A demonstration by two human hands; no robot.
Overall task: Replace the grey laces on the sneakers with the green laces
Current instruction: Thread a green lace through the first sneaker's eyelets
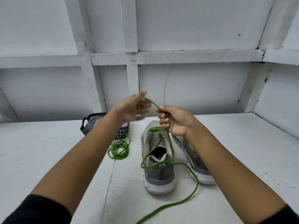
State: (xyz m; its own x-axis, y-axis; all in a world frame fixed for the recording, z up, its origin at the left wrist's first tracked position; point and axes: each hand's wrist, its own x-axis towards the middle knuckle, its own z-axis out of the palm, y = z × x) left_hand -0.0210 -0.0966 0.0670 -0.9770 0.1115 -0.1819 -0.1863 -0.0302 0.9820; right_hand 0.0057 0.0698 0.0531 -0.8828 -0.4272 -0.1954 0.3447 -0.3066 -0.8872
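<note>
Two grey sneakers stand heel-toward-me on the white table; the left sneaker has a green lace threaded through its lowest eyelets near the toe. One long end of that lace trails over the heel and off the table's front edge. My right hand grips the lace above the toe. The lace runs up from it to my left hand, which is blurred and raised, pinching the lace between thumb and fingertips. My right forearm partly hides the right sneaker. A second green lace lies coiled left of the shoes.
A dark plastic basket with something pale inside sits at the back left, partly behind my left forearm. A white panelled wall closes off the back and right side of the table.
</note>
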